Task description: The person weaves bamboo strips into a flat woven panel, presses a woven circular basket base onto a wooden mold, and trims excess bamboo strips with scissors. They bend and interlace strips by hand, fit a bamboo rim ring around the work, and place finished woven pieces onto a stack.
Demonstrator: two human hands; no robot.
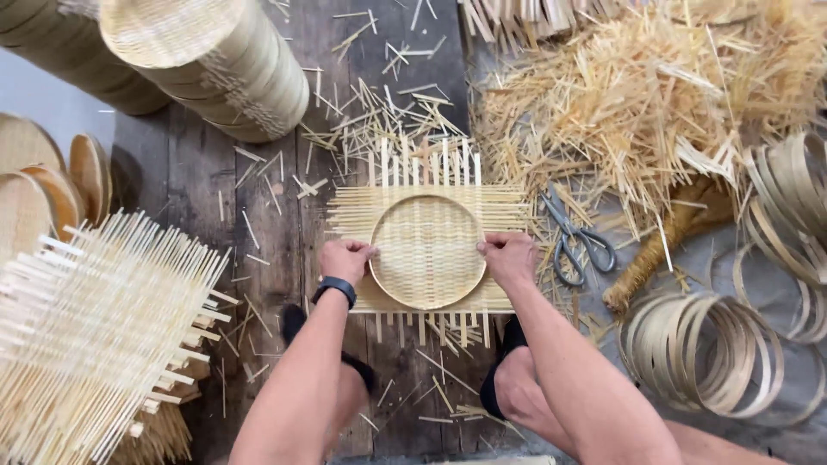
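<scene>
A round hoop is pressed onto a woven mat between both hands. The left hand is curled shut on the hoop's left rim, the right hand closed on its right rim, both forearms stretched forward. Scissors are seen just right of the right hand; stacked mats lie left of the left arm.

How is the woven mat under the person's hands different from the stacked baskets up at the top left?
The woven mat lies flat and square with loose strip ends sticking out, and a round hoop sits on it. The stacked baskets are round, rimmed, trimmed clean and nested in a column lying on its side. The left hand and right hand press the hoop; the baskets lie untouched. Both are pale woven bamboo.
</scene>
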